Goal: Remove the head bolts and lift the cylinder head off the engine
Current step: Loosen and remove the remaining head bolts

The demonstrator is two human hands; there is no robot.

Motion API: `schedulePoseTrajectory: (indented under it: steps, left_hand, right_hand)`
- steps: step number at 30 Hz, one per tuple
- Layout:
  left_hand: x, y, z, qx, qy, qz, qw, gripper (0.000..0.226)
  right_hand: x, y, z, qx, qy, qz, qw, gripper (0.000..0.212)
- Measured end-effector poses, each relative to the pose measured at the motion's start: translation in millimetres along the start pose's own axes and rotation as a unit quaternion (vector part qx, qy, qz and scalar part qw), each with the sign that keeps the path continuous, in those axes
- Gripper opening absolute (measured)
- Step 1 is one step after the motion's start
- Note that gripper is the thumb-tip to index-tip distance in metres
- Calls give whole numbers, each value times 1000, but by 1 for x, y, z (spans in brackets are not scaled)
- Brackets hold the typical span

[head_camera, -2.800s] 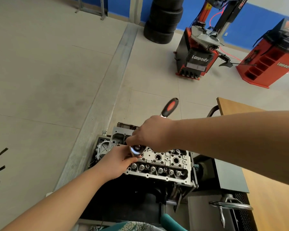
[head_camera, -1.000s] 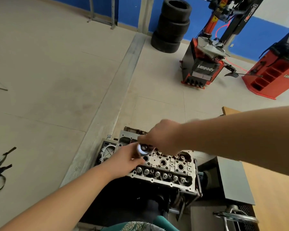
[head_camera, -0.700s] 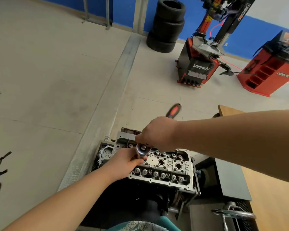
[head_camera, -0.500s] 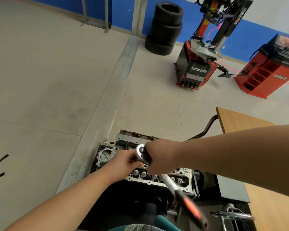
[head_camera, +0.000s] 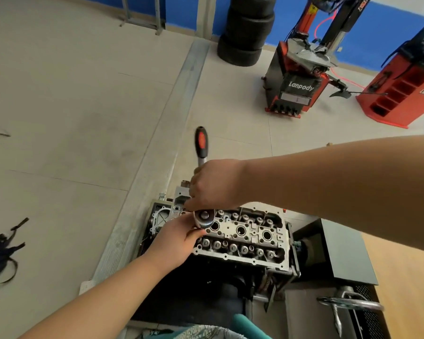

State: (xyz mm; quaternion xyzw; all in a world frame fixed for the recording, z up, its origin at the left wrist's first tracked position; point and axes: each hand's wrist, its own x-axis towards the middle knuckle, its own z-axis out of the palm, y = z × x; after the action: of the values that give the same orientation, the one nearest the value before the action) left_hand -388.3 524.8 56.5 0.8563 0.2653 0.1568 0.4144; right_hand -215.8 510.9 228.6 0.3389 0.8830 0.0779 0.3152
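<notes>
The aluminium cylinder head [head_camera: 245, 238] lies on the engine at the lower middle, with three round plug wells showing along its centre. A ratchet wrench [head_camera: 201, 145] with a black and red handle stands over its left end, handle pointing away from me. My right hand [head_camera: 214, 184] is closed around the shaft just above the chrome ratchet head [head_camera: 204, 218]. My left hand [head_camera: 175, 243] pinches that head from below and steadies it. The socket and the bolt under it are hidden.
A black engine stand box [head_camera: 338, 253] and a crank handle [head_camera: 348, 304] sit to the right, next to a wooden bench top [head_camera: 406, 285]. On the floor beyond are stacked tyres [head_camera: 247, 28], a tyre changer [head_camera: 301, 77] and a red machine [head_camera: 406, 81]. Black straps [head_camera: 0, 250] lie at left.
The ratchet handle has swung round from pointing toward me at the lower right to pointing away from me. Both hands stay at the ratchet head over the cylinder head's left end.
</notes>
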Motion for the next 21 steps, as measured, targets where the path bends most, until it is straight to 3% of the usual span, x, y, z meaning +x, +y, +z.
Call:
schedulePoseTrajectory:
  steps: [2,4,5,7,9,11,13,15,19,21]
  left_hand:
    - [1,4,4,-19,10,-10,1000,21]
    - [4,8,7,-38,18,-23,999,17]
    - [5,9,8,-48,16,-27,998,17]
    - [7,13,9,-59,9,-29,998,22]
    - [6,15,11,-63,13,-36,997,26]
    - [6,15,12,-69,15,-43,997,27]
    - [7,14,13,-71,15,-49,996,26]
    - [7,14,13,-71,12,-55,996,25]
    - [4,18,12,-71,10,-70,995,29]
    - [2,20,12,-65,20,-96,993,26]
  right_hand:
    - [-17,-8,6,73,-36,73,994,38]
    - [-34,-19,11,234,-83,186,951,41]
    - [-42,-24,14,364,-93,241,895,36]
    - [-52,-39,21,611,-65,303,728,32]
    - [-56,-56,26,735,4,317,599,42]
    - [-55,-66,30,788,59,319,523,54]
    - [-53,-63,32,825,78,314,463,36]
    - [-51,-56,32,833,71,321,445,25]
    - [-42,-59,30,781,88,353,507,23]
    - [-45,-59,23,790,115,343,495,23]
